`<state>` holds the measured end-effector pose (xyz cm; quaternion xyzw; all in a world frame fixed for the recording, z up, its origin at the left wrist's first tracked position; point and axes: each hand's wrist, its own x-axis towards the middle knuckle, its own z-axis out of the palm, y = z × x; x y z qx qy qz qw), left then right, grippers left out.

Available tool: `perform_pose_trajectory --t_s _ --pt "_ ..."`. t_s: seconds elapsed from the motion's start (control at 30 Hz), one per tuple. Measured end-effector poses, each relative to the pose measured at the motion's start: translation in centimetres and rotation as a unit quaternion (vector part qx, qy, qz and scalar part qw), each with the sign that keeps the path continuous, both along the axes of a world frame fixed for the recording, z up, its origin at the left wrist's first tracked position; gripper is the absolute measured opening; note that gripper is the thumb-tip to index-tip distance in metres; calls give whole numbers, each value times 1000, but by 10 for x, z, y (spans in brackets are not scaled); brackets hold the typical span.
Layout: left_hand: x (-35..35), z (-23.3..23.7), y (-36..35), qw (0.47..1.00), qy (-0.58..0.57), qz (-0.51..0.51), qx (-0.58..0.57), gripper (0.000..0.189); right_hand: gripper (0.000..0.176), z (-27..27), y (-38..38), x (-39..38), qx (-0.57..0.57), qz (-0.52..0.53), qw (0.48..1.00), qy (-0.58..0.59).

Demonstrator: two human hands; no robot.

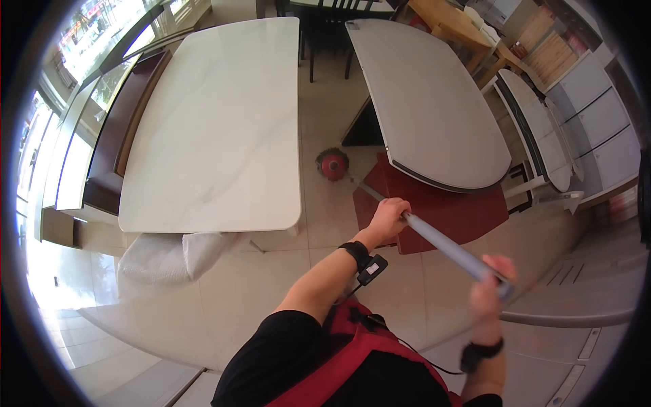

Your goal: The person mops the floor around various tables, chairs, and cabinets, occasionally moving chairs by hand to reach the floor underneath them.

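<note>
grey pole (pixel 441 243) slants away from the body: right hand (pixel 489 285) clenched at its near end, left hand (pixel 388 217) gripping further along and nearer the red mop head (pixel 332 164), which rests on the floor (pixel 325 224) between the white table (pixel 210 122) and grey table (pixel 434 102).

White marble table (pixel 210 115), wrapped chair (pixel 169 256) at its near edge, grey oval table (pixel 434 102) beside; white cabinets (pixel 603 129)

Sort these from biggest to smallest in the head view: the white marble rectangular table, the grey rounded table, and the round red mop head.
1. White marble rectangular table, the largest.
2. Grey rounded table, somewhat smaller-looking.
3. Round red mop head, by far the smallest.
</note>
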<state>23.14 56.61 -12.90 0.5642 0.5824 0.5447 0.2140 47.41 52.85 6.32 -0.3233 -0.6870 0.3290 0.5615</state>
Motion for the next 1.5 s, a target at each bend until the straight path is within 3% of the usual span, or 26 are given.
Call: perform_pose_trajectory --t_s 0.03,0.07,0.1,0.2,0.33,0.4,0.5,0.57,0.73,0.9,0.97,1.07,1.1,1.2,1.27,1.33,1.43,1.5 --pt "1 -25 6 999 -31 18 -17 23 35 -43 4 -12 -25 40 998 -36" --pt "1 -40 9 997 -61 36 -34 24 35 -57 0 -15 32 79 990 -116" --pt "-8 -43 8 993 -11 40 -111 28 36 -63 -2 -19 92 121 969 -193" --pt "-15 -48 -9 987 123 46 -95 31 37 -64 -21 -24 122 147 964 -183" --pt "22 -28 -33 992 113 17 -60 30 35 -42 -25 29 172 102 958 -207" --pt "52 -16 -48 992 122 -3 -14 32 35 -23 -23 73 143 122 962 -198" --pt "110 1 -71 996 86 -25 13 15 39 17 -21 117 118 192 972 -68" --pt "150 23 -87 997 70 -43 -5 16 44 39 -6 156 96 241 966 17" --pt "234 56 -103 988 -16 -135 -69 25 55 82 63 225 44 436 890 127" --pt "274 37 -111 979 -46 -161 -115 25 57 37 124 302 45 328 941 70" --pt "265 19 -130 983 -41 -136 -114 25 57 18 122 300 -10 335 942 20" --pt "232 -9 -177 990 -30 -73 -120 23 56 -46 96 264 -90 303 945 89" --pt "216 -19 -197 991 -28 -44 -123 23 52 -59 74 236 -71 324 940 76" --pt "165 -52 -259 984 -19 133 -120 20 54 -101 16 143 -102 400 908 72" --pt "129 -75 -302 955 21 269 -127 17 53 -136 -22 86 -125 390 912 25" --pt "93 -103 -345 913 32 385 -132 13 45 -154 -68 24 -58 436 897 -31" --pt "46 -145 -419 851 73 464 -232 12 36 -156 -136 -50 95 553 816 -139" --pt "36 -157 -467 817 20 514 -260 19 29 -164 -182 -76 12 639 754 -154"
